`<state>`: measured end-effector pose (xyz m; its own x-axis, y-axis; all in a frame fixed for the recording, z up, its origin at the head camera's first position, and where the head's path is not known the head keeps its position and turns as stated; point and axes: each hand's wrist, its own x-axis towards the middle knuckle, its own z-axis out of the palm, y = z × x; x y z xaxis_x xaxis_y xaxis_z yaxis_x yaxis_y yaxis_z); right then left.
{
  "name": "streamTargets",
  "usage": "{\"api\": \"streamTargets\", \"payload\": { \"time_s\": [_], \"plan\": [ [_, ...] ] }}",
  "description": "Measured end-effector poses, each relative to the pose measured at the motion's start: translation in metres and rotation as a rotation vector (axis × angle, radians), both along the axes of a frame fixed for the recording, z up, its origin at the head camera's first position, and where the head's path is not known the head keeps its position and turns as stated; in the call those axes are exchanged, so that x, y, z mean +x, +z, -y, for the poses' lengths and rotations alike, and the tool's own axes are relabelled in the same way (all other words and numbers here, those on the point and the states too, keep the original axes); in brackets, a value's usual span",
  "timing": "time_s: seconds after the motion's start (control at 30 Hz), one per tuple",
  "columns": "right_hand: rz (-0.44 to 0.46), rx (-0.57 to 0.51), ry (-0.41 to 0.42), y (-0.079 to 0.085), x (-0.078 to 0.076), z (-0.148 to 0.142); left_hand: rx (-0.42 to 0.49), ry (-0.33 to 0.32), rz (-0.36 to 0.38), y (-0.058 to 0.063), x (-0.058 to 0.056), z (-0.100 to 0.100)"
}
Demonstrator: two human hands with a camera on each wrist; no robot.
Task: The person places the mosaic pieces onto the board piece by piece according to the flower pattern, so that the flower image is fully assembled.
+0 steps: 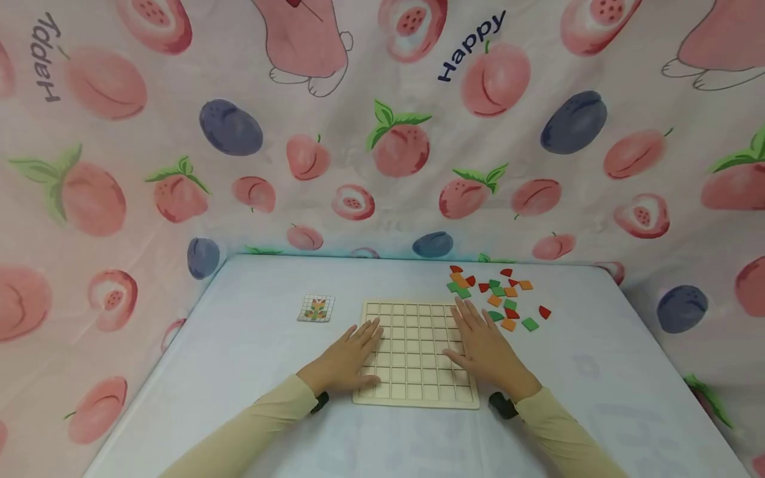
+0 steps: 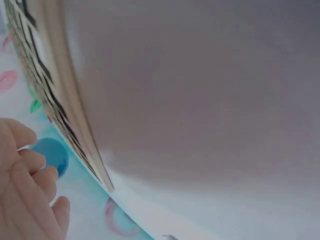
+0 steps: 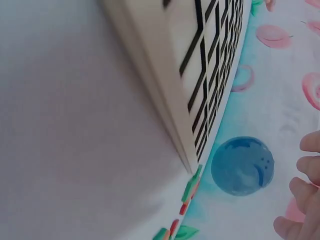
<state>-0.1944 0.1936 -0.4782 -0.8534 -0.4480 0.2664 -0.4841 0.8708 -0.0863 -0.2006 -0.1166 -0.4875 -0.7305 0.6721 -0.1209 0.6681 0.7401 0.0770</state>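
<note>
A pale wooden grid board (image 1: pixel 412 362) lies flat on the white table, its square cells bare. My left hand (image 1: pixel 346 358) rests over the board's left edge with fingers straight. Over the right edge lies my right hand (image 1: pixel 487 345), fingers spread and pointing away from me. Neither hand holds anything. The left wrist view shows the left hand (image 2: pixel 27 185) beside the board's edge (image 2: pixel 75 95); the right wrist view shows only fingertips of the right hand (image 3: pixel 302 195) near the board (image 3: pixel 165 95).
Loose red, orange and green tiles (image 1: pixel 510 304) lie scattered beyond and right of the board. A small pattern card (image 1: pixel 316 309) with a coloured grid picture lies at the back left. A fruit-print cloth (image 1: pixel 358 166) hangs behind the table (image 1: pixel 239 345).
</note>
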Motion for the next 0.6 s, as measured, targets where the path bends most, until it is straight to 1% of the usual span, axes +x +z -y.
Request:
{"api": "streamTargets", "payload": {
  "time_s": [0.1,0.27,0.37,0.47,0.53,0.57,0.6],
  "plan": [
    [-0.018,0.025,0.009,0.005,-0.002,-0.007,-0.028,-0.017,0.011,0.001,0.0,0.004],
    [-0.003,0.057,0.005,0.018,-0.005,-0.023,-0.079,-0.056,0.005,-0.001,0.0,0.011],
    [-0.032,0.059,0.015,0.026,-0.009,-0.036,-0.115,-0.076,-0.005,-0.002,0.0,0.014],
    [-0.056,0.014,0.04,0.034,-0.015,-0.05,-0.148,-0.084,-0.02,-0.003,0.001,0.016],
    [-0.054,-0.039,0.06,0.038,-0.021,-0.059,-0.158,-0.082,-0.025,-0.004,0.001,0.018],
    [-0.044,-0.074,0.066,0.041,-0.024,-0.063,-0.157,-0.08,-0.025,-0.004,0.001,0.018],
    [-0.015,-0.119,0.067,0.043,-0.026,-0.068,-0.157,-0.079,-0.025,-0.004,0.002,0.019]
  ]
}}
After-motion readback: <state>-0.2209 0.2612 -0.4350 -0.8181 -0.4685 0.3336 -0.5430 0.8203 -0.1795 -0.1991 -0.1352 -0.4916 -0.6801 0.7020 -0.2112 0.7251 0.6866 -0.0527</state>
